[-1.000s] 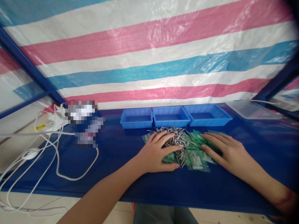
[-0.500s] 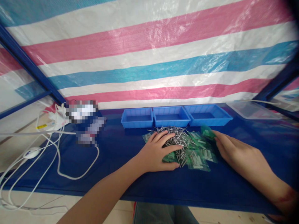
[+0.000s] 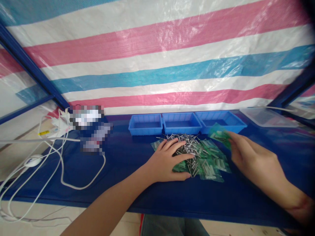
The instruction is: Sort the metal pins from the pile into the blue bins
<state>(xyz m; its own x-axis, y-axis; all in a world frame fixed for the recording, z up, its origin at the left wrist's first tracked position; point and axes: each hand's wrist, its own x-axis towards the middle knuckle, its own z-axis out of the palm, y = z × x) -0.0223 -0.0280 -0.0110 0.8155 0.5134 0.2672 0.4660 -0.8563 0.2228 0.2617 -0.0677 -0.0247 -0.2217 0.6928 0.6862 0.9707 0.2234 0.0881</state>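
Note:
A pile of thin silver metal pieces (image 3: 188,143), like nails or blind rivets, lies loose on the blue table. My left hand (image 3: 166,161) rests on the pile's left side with its fingers spread. Under and around the pile lie several small green see-through plastic bags (image 3: 211,168) with slim pale pieces inside. My right hand (image 3: 256,160) pinches a small green plastic bag (image 3: 219,135) by its right end, raised above the other bags. Pale pieces show through this bag too. My right fingertips are partly hidden behind the hand.
Three blue plastic bins (image 3: 145,125) stand in a row behind the pile. A clear plastic lid or tray (image 3: 268,118) lies at the back right. White cables (image 3: 61,164) loop over the table's left side near blurred-out items (image 3: 95,134). A striped sheet (image 3: 157,72) hangs behind.
My right hand has lifted the green plastic bag a little higher, so that more of it shows in front of the right bin. My left hand stays on the pile.

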